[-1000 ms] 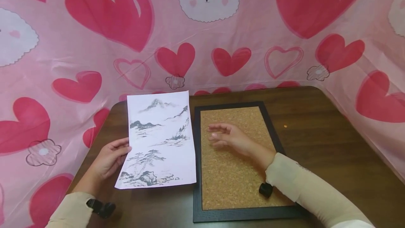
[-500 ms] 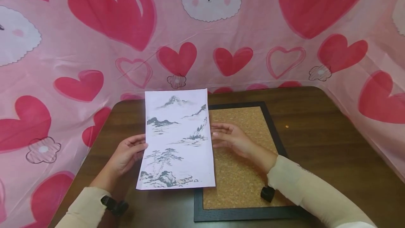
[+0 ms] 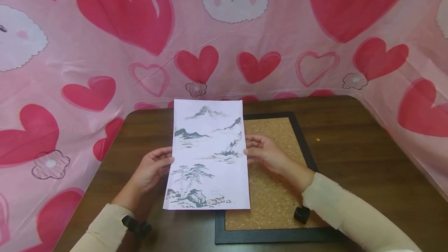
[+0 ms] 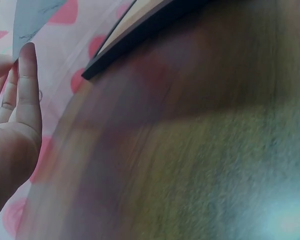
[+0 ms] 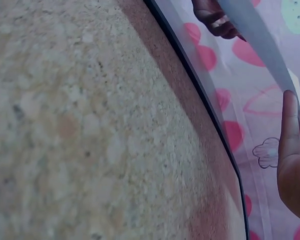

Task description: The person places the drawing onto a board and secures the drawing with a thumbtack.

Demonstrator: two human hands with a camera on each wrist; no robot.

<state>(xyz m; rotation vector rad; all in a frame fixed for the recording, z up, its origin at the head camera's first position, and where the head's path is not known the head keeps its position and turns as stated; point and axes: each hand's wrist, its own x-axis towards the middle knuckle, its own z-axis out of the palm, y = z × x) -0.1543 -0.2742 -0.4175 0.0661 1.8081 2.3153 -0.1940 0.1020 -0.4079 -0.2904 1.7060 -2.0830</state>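
Note:
A white sheet of paper (image 3: pixel 210 143) printed with an ink landscape of mountains and pines is held up in the head view. My left hand (image 3: pixel 150 169) pinches its left edge, thumb in front and fingers behind. On the opposite edge my right hand (image 3: pixel 269 154) pinches the paper, as the right wrist view also shows with the thumb (image 5: pixel 290 120) against the sheet. Behind and to the right, the cork board (image 3: pixel 273 197) in a black frame (image 3: pixel 266 237) lies on the table, its left part hidden by the paper.
The brown wooden table (image 3: pixel 357 158) bears a tiny orange speck (image 3: pixel 318 140) right of the board. A pink heart-print cloth (image 3: pixel 231 38) hangs close behind and at both sides. Each cuff has a black wrist device (image 3: pixel 302 214).
My left hand has carried the paper rightward, over the left part of the board. The right hand, apart from the sheet at first, now grips its right edge.

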